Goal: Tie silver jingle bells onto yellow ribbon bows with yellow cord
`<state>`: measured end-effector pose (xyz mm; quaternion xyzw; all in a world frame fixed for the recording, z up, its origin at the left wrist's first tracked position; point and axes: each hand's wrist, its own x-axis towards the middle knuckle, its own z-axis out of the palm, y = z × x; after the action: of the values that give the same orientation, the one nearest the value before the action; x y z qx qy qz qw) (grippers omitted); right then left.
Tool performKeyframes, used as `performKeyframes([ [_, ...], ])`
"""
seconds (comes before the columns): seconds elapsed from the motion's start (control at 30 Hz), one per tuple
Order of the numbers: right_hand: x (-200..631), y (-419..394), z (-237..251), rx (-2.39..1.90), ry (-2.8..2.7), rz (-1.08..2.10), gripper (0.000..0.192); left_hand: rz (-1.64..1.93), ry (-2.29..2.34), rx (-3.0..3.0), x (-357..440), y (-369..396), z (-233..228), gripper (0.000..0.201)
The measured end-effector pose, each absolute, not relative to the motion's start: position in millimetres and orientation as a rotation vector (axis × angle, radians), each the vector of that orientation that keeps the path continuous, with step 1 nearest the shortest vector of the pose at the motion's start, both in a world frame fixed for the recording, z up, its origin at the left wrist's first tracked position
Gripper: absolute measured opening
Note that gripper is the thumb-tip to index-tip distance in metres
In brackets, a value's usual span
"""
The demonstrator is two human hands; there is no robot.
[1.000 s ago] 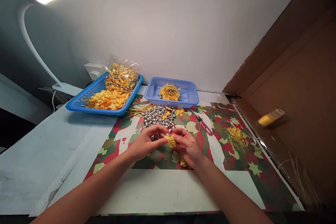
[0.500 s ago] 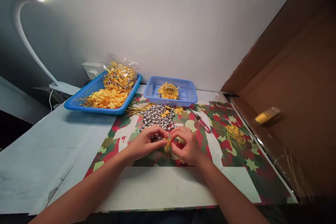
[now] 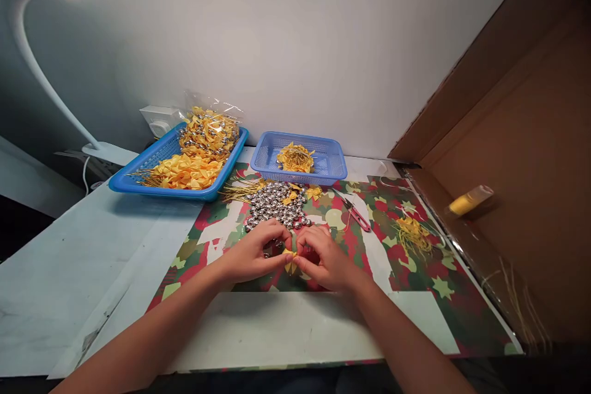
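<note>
Between my two hands is a small yellow ribbon bow [image 3: 290, 266], low over the patterned sheet. My left hand [image 3: 256, 252] pinches its left side between thumb and forefinger. From the right, my right hand [image 3: 323, 257] pinches it in the same way, the fingertips of both hands almost meeting. Fingers cover much of the bow. Just beyond them lies a pile of silver bells or beads [image 3: 277, 206], with some loose yellow bows [image 3: 314, 192] at its far edge. Gold cords [image 3: 242, 191] spread out left of the pile.
A blue basket [image 3: 212, 192] at the left holds many yellow bows and a clear bag. Behind the pile stands a smaller blue basket [image 3: 330, 166]. Red thread snips [image 3: 359, 217] and a tangle of yellow bows and cords [image 3: 414, 237] lie right. A cardboard panel [image 3: 521, 135] borders the right side.
My fingertips have come closer together on the bow, and the hands sit slightly lower and to the left. The whole view has shifted a little.
</note>
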<state>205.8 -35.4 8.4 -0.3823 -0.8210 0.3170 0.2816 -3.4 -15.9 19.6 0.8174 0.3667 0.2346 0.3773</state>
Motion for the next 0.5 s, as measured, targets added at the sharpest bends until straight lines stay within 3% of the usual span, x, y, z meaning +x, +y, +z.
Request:
performKeyframes([
  [0.3,205.1,-37.3,12.2,-1.015,-2.284,0.807,0.017,0.468,0.834,2.136,-5.4,-15.3,17.6,0.019],
  [0.5,205.1,-37.5,13.8,-0.964,-2.264,0.973,0.022,0.455,0.749,1.983,-6.6,-13.7,18.7,0.022],
])
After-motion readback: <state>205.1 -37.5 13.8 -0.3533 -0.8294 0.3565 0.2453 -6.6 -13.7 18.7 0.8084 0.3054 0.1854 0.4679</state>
